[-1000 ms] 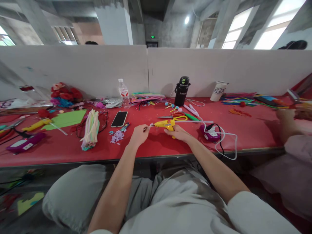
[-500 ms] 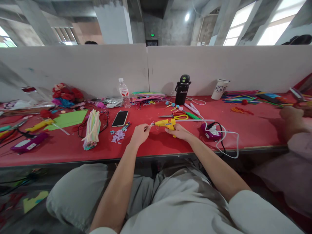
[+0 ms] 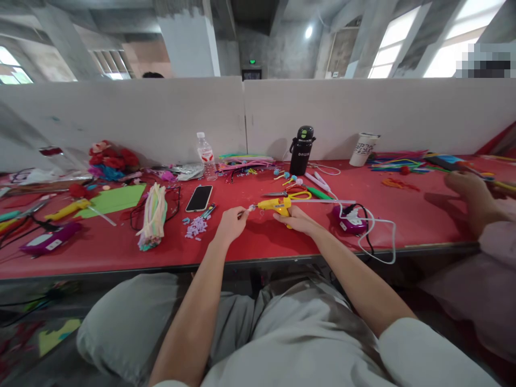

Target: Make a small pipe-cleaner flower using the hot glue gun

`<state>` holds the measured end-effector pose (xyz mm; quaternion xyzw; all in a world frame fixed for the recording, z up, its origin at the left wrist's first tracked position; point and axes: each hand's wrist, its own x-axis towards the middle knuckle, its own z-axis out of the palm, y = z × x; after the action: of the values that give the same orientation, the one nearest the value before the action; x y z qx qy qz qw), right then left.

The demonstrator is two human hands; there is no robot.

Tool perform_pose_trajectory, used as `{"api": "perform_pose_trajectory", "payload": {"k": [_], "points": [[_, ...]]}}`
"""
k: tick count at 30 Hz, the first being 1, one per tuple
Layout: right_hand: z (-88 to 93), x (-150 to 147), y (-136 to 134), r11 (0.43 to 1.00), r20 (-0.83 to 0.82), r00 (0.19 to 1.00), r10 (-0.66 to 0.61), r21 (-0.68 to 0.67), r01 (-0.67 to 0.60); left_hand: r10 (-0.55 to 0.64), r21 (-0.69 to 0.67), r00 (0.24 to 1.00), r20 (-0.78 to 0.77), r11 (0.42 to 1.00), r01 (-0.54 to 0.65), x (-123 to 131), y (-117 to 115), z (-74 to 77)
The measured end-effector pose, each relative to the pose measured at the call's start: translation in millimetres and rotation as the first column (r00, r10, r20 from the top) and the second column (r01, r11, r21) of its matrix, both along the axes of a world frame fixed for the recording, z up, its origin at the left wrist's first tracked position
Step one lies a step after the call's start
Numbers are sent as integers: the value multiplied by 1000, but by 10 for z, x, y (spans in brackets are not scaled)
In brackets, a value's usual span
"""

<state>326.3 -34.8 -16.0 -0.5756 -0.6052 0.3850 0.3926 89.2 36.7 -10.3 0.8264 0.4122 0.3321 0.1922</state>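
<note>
My right hand [image 3: 297, 219] is wrapped round the handle of a yellow hot glue gun [image 3: 274, 205], its nozzle pointing left and a clear glue stick [image 3: 326, 201] jutting from its back. In front of the nozzle, my left hand [image 3: 234, 221] pinches a small pale piece [image 3: 252, 207] whose kind is too small to make out. The nozzle tip is at or very near this piece. Left of my left hand lies a pile of small lilac pieces [image 3: 196, 227]. Scissors with yellow handles [image 3: 299, 195] lie just behind the glue gun.
Around me are a phone [image 3: 199, 199], a bundle of pale pipe cleaners [image 3: 153, 217], a plastic bottle [image 3: 206, 156], a black flask [image 3: 302, 150] and a purple power strip [image 3: 350, 219] with a white cable. Another person's hand [image 3: 470, 188] is at the far right.
My hands and the glue gun stay almost where they were. The co-worker's hand at the right has moved left over the table. The view has tilted slightly.
</note>
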Motion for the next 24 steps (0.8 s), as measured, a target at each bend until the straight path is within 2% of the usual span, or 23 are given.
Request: {"api": "perform_pose_trajectory", "payload": {"k": [5, 8, 11, 18, 24], "points": [[-51, 21, 36, 999, 24, 998, -54, 5, 53, -13, -45, 1000, 25, 999, 14, -28, 16, 15], [-66, 58, 63, 988, 43, 996, -79, 136, 72, -29, -88, 998, 63, 996, 34, -48, 20, 54], [-71, 129, 78, 953, 98, 979, -178, 267, 146, -61, -139, 991, 120, 987, 78, -63, 2, 110], [-84, 290, 97, 924, 355, 862, -363, 261, 281, -127, -201, 966, 224, 964, 174, -59, -84, 232], [-120, 362, -2, 895, 329, 848, -415, 313, 316, -135, -180, 963, 232, 967, 179, -61, -115, 256]]}}
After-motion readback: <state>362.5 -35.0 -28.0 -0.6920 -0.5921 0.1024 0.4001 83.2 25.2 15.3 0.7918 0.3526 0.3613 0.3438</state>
